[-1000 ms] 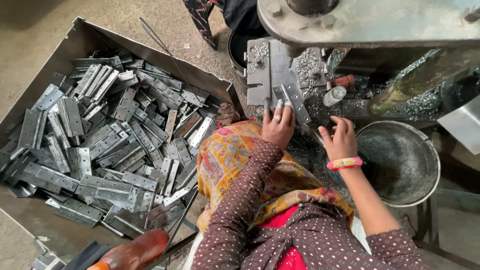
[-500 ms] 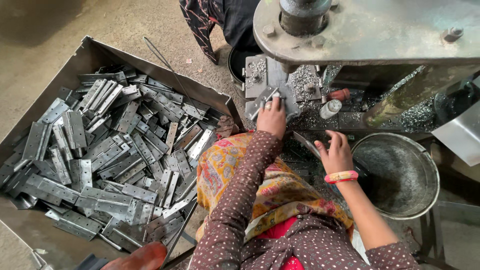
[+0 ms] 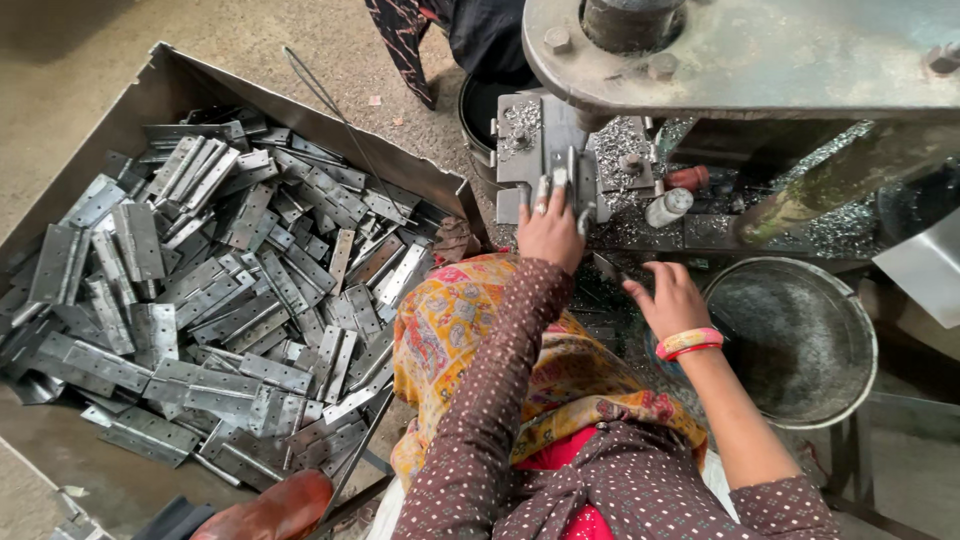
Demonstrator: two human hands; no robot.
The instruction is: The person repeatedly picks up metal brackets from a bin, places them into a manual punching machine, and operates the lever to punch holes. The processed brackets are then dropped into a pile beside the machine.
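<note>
Steel hinges (image 3: 215,300) heaped in tray (image 3: 150,95), left of frame | left hand (image 3: 551,228) upper centre, fingers closed on hinge piece (image 3: 560,180) at press block (image 3: 545,140) | right hand (image 3: 668,296) centre-right, open, holding nothing | metal bowl (image 3: 800,340) at right.

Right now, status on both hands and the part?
Left hand pressing metal hinge piece onto press fixture. Right hand open, hovering near steel bowl. Nothing obstructing.

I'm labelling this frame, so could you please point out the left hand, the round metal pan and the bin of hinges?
left hand (image 3: 550,228), head view, back of the hand.
round metal pan (image 3: 868,345), head view, right rim.
bin of hinges (image 3: 300,100), head view, far wall.
</note>
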